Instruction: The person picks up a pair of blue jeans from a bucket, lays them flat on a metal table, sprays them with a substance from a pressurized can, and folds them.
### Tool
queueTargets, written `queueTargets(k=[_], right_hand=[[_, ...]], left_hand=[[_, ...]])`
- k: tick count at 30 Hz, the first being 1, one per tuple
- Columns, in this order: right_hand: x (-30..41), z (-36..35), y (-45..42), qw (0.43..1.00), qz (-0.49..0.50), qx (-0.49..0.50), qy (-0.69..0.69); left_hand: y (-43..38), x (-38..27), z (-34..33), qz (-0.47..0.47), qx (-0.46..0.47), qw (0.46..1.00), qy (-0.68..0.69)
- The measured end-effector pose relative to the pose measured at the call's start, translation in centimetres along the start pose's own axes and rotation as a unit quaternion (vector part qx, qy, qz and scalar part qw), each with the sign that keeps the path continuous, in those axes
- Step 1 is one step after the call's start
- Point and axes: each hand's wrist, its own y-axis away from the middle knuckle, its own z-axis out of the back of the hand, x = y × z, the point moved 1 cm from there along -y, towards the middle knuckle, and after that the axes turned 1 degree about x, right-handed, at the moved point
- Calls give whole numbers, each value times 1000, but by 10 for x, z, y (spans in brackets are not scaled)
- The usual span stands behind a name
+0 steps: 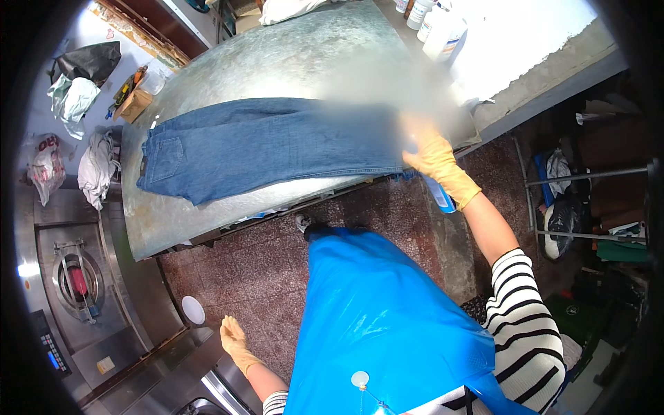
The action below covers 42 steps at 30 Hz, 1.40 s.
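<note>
Blue denim jeans (259,145) lie folded lengthwise on a large metal-topped table (218,78), waistband to the left and legs to the right. My right hand (438,158), in a yellow rubber glove, is at the leg end by the table's edge. It grips a blue container (440,194), whose lower part shows under my wrist; its top is hidden by the hand and a blur. Low on the left, my left hand (234,337) wears a matching glove. It hangs over the floor, fingers loosely extended, holding nothing.
A steel washing machine (78,275) stands at left, near a white round disc (193,310). White bottles (441,39) line the back right ledge. Bags (49,166) hang on the left wall. A metal rack (586,176) stands at right. My blue apron (384,306) fills the lower middle.
</note>
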Motion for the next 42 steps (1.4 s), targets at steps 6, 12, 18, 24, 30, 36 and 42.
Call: queueTargets(k=[6,12,18,24,30,36,42], right_hand=[[-9,15,9,999,-15,40,22],[0,43,2,993,-106,7,-50],[17,38,12,995,-33,10,-98],[50,26,-1,996,-47,23,-79],[115,20,-15,995,-42,47,-78],[138,7,-20,988,-118,-18,-102],[129,2,-6,975,-216,-48,-34]], left_hand=[[-2,13,-7,29,-8,999,14],[-14,24,-2,31,-32,999,3],[-29,18,-37,9,-51,998,-37],[-48,2,-70,-1,-22,999,-43],[-98,-29,-138,-31,-15,998,-58],[-142,-78,-271,-91,85,987,-102],[-210,-113,-368,-131,139,972,-138]])
